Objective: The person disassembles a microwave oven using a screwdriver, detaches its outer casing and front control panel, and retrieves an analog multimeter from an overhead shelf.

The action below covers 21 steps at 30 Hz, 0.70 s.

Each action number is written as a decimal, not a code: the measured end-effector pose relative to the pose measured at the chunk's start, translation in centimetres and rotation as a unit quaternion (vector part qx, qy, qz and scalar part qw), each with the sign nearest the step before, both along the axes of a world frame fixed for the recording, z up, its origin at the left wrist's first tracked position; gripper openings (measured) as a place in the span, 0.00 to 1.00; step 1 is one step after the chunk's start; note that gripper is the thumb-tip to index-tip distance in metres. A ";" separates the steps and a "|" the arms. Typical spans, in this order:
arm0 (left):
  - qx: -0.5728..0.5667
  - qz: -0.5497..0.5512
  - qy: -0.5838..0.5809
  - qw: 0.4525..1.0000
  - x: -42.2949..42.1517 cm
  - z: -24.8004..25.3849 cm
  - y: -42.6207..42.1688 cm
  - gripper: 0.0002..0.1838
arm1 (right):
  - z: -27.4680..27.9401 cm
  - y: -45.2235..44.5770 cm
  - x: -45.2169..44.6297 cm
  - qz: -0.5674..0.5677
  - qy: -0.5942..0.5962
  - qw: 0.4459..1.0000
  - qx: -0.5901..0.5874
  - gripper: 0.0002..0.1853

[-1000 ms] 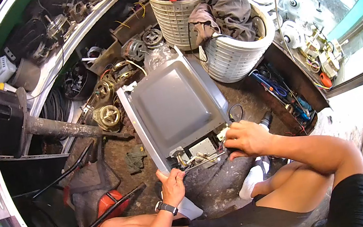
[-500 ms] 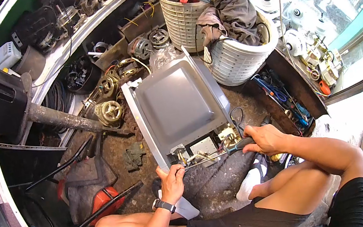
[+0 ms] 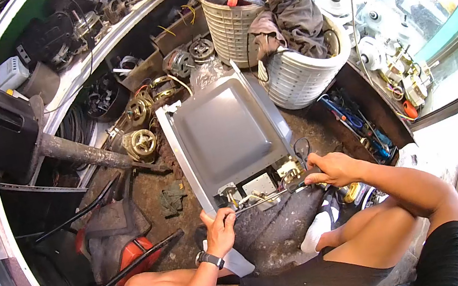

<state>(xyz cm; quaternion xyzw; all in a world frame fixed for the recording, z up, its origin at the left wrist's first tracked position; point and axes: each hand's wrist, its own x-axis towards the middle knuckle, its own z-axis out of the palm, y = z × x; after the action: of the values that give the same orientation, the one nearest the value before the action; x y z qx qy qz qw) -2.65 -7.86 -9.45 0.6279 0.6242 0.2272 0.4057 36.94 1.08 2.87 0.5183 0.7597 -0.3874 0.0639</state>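
A grey metal appliance housing (image 3: 223,128) lies on the floor before me, its near end open and showing a bracket and other parts (image 3: 260,186). At the near left corner my left hand (image 3: 220,230) has its fingers curled around the edge. My right hand (image 3: 335,170), at the near right corner, is closed on the dark handle of a tool (image 3: 303,181). The tool points left along the near edge, and its tip is hard to make out. A black cable loop (image 3: 302,148) rises just beyond my right hand.
White perforated tubs (image 3: 297,76) stand beyond the housing, one heaped with dark cloth (image 3: 300,23). To the right is a metal tray of tools (image 3: 361,126). Motors (image 3: 140,144) lie on the left, near a rusty post (image 3: 83,151). A red object (image 3: 136,257) sits near my left knee.
A second ago no tool handle was clear in my right hand; now it shows there. My right hand has moved slightly right, while my left hand has stayed at the corner. The view has shifted slightly.
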 end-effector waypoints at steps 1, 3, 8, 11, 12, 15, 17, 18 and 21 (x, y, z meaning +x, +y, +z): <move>-0.004 -0.001 0.003 1.000 0.0 0.6 0.1 0.11 | -0.1 -0.3 0.0 -0.001 0.003 1.000 -0.004 0.32; 0.002 -0.004 0.013 1.000 0.5 1.4 0.2 0.19 | -0.4 -0.7 0.1 0.022 -0.017 0.998 0.049 0.32; -0.033 0.011 0.007 0.999 0.5 1.5 0.4 0.23 | -0.9 -1.8 0.6 0.148 0.027 0.966 0.209 0.26; -0.032 0.011 0.037 0.999 1.0 1.9 0.4 0.18 | -0.5 -1.2 0.5 0.152 0.032 0.961 0.230 0.25; -0.002 0.001 0.054 0.999 0.8 1.2 0.3 0.15 | -0.9 -1.1 0.4 0.108 0.045 0.972 0.206 0.26; 0.004 0.005 0.069 0.998 0.9 1.0 0.2 0.17 | -1.7 -0.5 0.9 0.041 0.126 0.982 0.134 0.27; -0.043 -0.021 0.083 0.995 0.4 1.2 0.3 0.32 | -2.0 0.3 1.1 0.023 0.188 0.980 0.058 0.27; 0.022 -0.014 0.058 0.998 0.4 0.9 0.2 0.42 | -2.1 0.8 1.2 0.024 0.200 0.979 0.037 0.27; -0.038 0.026 -0.054 0.997 0.3 0.9 0.1 0.64 | -2.5 2.1 1.0 0.010 0.190 0.980 -0.053 0.22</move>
<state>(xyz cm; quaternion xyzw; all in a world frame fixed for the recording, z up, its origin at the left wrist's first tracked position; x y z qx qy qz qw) -2.35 -7.75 -8.56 0.5825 0.6253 0.2471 0.4567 37.98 3.14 0.41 0.4234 0.7417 -0.5178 -0.0498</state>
